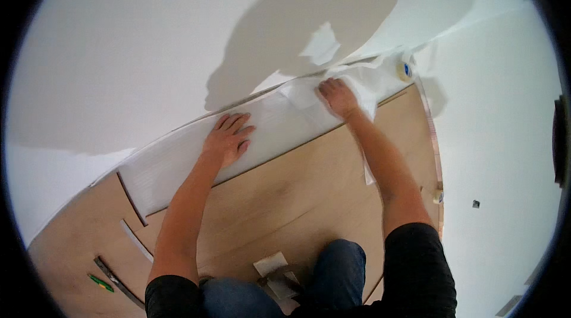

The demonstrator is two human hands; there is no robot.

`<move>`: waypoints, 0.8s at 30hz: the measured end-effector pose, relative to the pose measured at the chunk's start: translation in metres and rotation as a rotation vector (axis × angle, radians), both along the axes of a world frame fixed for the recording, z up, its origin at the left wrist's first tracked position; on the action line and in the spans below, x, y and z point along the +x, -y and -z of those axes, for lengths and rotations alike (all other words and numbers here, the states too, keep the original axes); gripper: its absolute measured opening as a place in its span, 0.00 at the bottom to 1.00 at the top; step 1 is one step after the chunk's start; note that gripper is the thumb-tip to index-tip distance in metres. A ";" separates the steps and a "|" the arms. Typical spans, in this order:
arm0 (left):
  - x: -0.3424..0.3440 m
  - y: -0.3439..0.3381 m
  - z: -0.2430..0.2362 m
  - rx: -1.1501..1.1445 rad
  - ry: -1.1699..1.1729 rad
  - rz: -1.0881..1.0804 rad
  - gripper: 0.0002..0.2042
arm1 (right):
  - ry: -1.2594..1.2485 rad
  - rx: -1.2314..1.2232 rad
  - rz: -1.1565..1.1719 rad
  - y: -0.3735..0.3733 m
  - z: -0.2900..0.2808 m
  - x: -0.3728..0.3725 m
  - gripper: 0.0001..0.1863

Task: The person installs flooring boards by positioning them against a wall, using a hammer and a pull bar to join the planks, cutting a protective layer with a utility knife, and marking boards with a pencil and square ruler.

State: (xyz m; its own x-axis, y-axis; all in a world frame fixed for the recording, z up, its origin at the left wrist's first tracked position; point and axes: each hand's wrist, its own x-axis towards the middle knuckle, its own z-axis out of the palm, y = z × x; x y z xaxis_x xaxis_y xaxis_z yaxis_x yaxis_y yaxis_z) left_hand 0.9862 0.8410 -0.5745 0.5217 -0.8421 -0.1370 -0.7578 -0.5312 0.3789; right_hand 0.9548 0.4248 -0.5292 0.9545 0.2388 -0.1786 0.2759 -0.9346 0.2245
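Observation:
A strip of thin white foam underlay [267,142] lies along the foot of the wall, beside the wood-look floor planks. My left hand [226,138] rests flat on it, fingers spread, holding nothing. Farther right, my right hand [338,98] presses on the same underlay with its fingers close together and slightly bent. Around and beyond the right hand the sheet is wrinkled and loose, and a narrow flap of it hangs over the planks beside my right forearm. A roll of tape [405,71] stands on the sheet's far right end.
Brown floor planks [279,193] spread beneath my knees. At lower left lie a green utility knife [100,283], a dark straight bar [119,282] and a pale thin strip [136,241]. Another tape roll [438,197] sits by the right wall. A light block [271,263] lies between my knees.

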 end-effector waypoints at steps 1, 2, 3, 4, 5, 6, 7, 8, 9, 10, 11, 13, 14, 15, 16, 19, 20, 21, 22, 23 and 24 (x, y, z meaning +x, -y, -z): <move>-0.008 0.037 -0.003 -0.059 -0.011 0.037 0.23 | 0.270 -0.232 -0.038 0.122 -0.014 -0.033 0.20; -0.002 0.016 0.002 0.020 0.007 0.009 0.23 | 0.212 -0.302 0.255 0.127 -0.031 -0.021 0.20; 0.005 0.008 0.000 0.062 0.037 -0.016 0.23 | 0.032 -0.370 0.623 0.146 -0.062 -0.004 0.20; 0.010 -0.004 -0.003 0.083 0.037 -0.041 0.23 | -0.112 -0.360 0.823 0.147 -0.093 -0.001 0.23; 0.007 0.006 -0.004 0.112 0.030 -0.040 0.23 | -0.040 -0.354 0.821 0.162 -0.099 -0.012 0.24; 0.007 0.014 -0.005 0.140 0.022 -0.028 0.23 | 0.027 -0.350 0.829 0.176 -0.100 -0.024 0.26; 0.004 0.018 -0.010 0.174 0.022 -0.021 0.23 | 0.100 -0.339 0.834 0.188 -0.100 -0.039 0.28; 0.004 0.021 -0.005 0.096 0.079 -0.025 0.23 | 0.197 -0.291 0.743 0.186 -0.094 -0.042 0.32; 0.005 0.022 -0.001 0.060 0.100 -0.015 0.23 | 0.294 -0.244 0.652 0.176 -0.080 -0.044 0.35; 0.006 0.029 -0.002 0.028 0.116 -0.011 0.23 | 0.345 -0.069 0.584 0.165 -0.073 -0.042 0.38; 0.005 0.026 -0.004 0.007 0.133 -0.001 0.23 | 0.395 0.116 0.520 0.139 -0.059 -0.044 0.40; 0.003 0.045 -0.005 0.023 0.145 -0.026 0.23 | 0.403 0.248 0.385 0.113 -0.046 -0.041 0.42; 0.006 0.049 -0.006 0.025 0.142 -0.019 0.24 | 0.386 0.275 0.408 0.102 -0.039 -0.035 0.40; 0.006 0.048 -0.003 0.023 0.135 -0.013 0.24 | 0.367 0.298 0.431 0.094 -0.033 -0.030 0.38; 0.006 0.046 0.001 0.095 0.142 -0.013 0.24 | 0.296 0.302 0.407 0.096 -0.024 -0.024 0.34; 0.005 0.053 0.006 0.032 0.147 0.013 0.24 | 0.139 0.292 0.327 0.138 -0.009 -0.014 0.21; 0.005 0.053 0.009 -0.041 0.172 0.009 0.25 | 0.124 0.312 0.284 0.151 -0.008 -0.009 0.17; 0.003 0.051 0.011 -0.036 0.161 0.005 0.25 | 0.110 0.332 0.242 0.164 -0.007 -0.005 0.14; 0.002 0.044 0.011 -0.023 0.155 -0.003 0.25 | 0.211 0.297 0.196 0.176 -0.012 -0.001 0.11; 0.001 0.038 0.011 -0.007 0.150 -0.015 0.25 | 0.187 0.314 0.270 0.187 -0.035 0.009 0.12; 0.001 0.043 0.010 0.013 0.157 -0.009 0.25 | 0.349 0.210 0.264 0.224 -0.039 0.007 0.13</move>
